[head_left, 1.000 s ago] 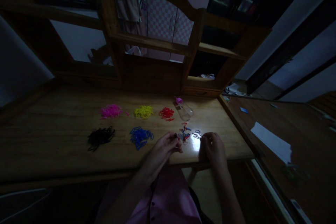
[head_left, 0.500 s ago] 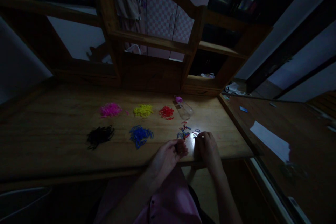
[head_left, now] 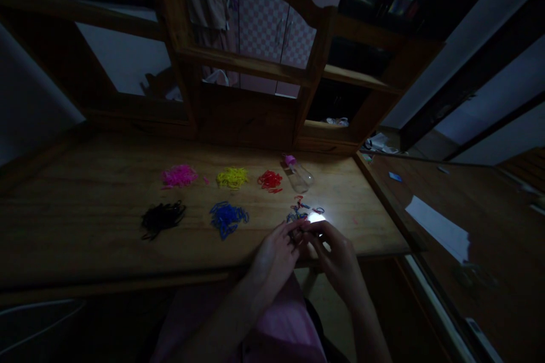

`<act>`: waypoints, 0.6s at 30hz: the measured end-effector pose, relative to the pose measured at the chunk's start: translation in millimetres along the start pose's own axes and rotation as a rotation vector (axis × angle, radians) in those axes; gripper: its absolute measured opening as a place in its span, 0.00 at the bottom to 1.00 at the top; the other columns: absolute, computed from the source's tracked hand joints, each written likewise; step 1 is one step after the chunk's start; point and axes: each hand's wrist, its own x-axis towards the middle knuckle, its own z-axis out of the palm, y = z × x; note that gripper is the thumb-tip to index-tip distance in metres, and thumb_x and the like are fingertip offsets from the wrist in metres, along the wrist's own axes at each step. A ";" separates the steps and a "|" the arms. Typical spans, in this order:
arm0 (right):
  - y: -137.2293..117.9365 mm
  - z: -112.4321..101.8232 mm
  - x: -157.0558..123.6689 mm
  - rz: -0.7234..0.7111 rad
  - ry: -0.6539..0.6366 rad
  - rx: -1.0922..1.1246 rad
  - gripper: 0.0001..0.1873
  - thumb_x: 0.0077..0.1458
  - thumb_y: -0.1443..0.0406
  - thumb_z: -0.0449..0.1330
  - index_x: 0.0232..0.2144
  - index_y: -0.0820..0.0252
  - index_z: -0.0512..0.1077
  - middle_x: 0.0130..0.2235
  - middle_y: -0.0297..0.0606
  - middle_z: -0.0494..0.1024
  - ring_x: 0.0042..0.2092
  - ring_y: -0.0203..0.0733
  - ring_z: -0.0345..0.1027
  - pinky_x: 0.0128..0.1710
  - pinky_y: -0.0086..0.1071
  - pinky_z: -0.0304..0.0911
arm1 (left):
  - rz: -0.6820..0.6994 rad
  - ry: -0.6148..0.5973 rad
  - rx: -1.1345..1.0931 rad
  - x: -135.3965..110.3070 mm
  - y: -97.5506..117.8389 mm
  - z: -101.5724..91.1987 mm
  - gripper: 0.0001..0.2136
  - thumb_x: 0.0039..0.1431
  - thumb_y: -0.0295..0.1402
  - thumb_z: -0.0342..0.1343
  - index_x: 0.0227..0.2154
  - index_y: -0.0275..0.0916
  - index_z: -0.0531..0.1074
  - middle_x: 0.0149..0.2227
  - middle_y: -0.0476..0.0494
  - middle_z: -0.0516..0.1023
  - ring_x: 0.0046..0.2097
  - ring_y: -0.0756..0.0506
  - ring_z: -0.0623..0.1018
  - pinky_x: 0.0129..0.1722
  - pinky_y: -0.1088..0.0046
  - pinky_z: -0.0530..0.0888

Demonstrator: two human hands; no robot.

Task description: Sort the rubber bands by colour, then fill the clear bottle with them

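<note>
My left hand [head_left: 279, 249] is half curled with its palm turned up, and small dark bands show between its fingers. The fingertips of my right hand [head_left: 334, 247] are pinched against the left fingers, on what looks like a black rubber band [head_left: 304, 229]. Just beyond both hands lies a small mixed heap of rubber bands [head_left: 297, 216], blue, red and dark, partly covered by the fingers. A bright patch of light falls on the wood beside it. Behind the heap, a clear plastic bottle [head_left: 303, 180] with a pink cap lies on its side.
Sorted piles of rubber bands lie to the left: red [head_left: 269, 180], yellow [head_left: 232, 178], pink [head_left: 179, 176], blue [head_left: 227, 219] and black [head_left: 163, 218]. The wooden desk [head_left: 106, 204] has a shelf frame at its back. White paper [head_left: 440, 228] lies on a surface to the right.
My right hand has moved left from the desk to meet the left hand. Several dark bands formerly by its fingertips no longer show there. My left fingers have shifted slightly up.
</note>
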 end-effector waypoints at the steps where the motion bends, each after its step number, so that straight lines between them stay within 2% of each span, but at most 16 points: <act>1: -5.1 3.0 -0.5 -0.007 -0.014 -0.008 0.06 0.58 0.66 0.54 0.37 0.56 0.71 0.38 0.38 0.76 0.37 0.41 0.70 0.36 0.31 0.65 | 0.005 -0.015 0.034 1.0 -2.2 0.2 0.14 0.64 0.32 0.43 0.38 0.34 0.74 0.46 0.36 0.76 0.50 0.46 0.75 0.54 0.66 0.71; 4: -14.9 8.8 -1.0 -0.045 -0.011 -0.076 0.09 0.56 0.68 0.55 0.39 0.56 0.72 0.38 0.39 0.76 0.37 0.41 0.70 0.35 0.32 0.66 | 0.032 -0.046 0.099 2.8 -6.0 -3.1 0.15 0.65 0.33 0.42 0.35 0.37 0.74 0.44 0.37 0.76 0.50 0.45 0.75 0.54 0.64 0.72; 8: -24.2 5.4 -2.9 -0.105 -0.043 -0.096 0.15 0.55 0.69 0.55 0.45 0.53 0.71 0.43 0.40 0.76 0.43 0.44 0.70 0.35 0.32 0.66 | 0.064 -0.061 0.144 1.2 -4.9 -9.0 0.12 0.62 0.29 0.43 0.32 0.38 0.73 0.39 0.39 0.77 0.49 0.44 0.75 0.52 0.62 0.73; 13: -31.2 -4.7 -8.0 -0.116 0.043 -0.031 0.11 0.60 0.64 0.54 0.44 0.54 0.72 0.45 0.43 0.75 0.43 0.44 0.70 0.35 0.33 0.66 | 0.160 -0.024 0.130 -4.2 0.6 -8.2 0.10 0.59 0.25 0.45 0.32 0.36 0.73 0.37 0.39 0.77 0.47 0.45 0.77 0.51 0.65 0.74; 16: -27.0 -9.4 -10.1 -0.065 0.152 -0.036 0.09 0.61 0.62 0.54 0.41 0.53 0.73 0.44 0.41 0.76 0.41 0.44 0.70 0.35 0.33 0.66 | 0.280 0.023 0.152 -14.7 17.0 -14.5 0.10 0.56 0.23 0.46 0.30 0.36 0.73 0.35 0.38 0.77 0.46 0.44 0.77 0.46 0.63 0.77; 18: -19.9 -12.2 -10.6 -0.019 0.216 -0.049 0.09 0.61 0.61 0.55 0.41 0.53 0.73 0.43 0.39 0.76 0.40 0.43 0.70 0.36 0.33 0.65 | 0.387 0.070 0.169 -25.8 38.9 -25.0 0.11 0.54 0.22 0.46 0.30 0.37 0.73 0.34 0.40 0.77 0.46 0.44 0.77 0.42 0.63 0.78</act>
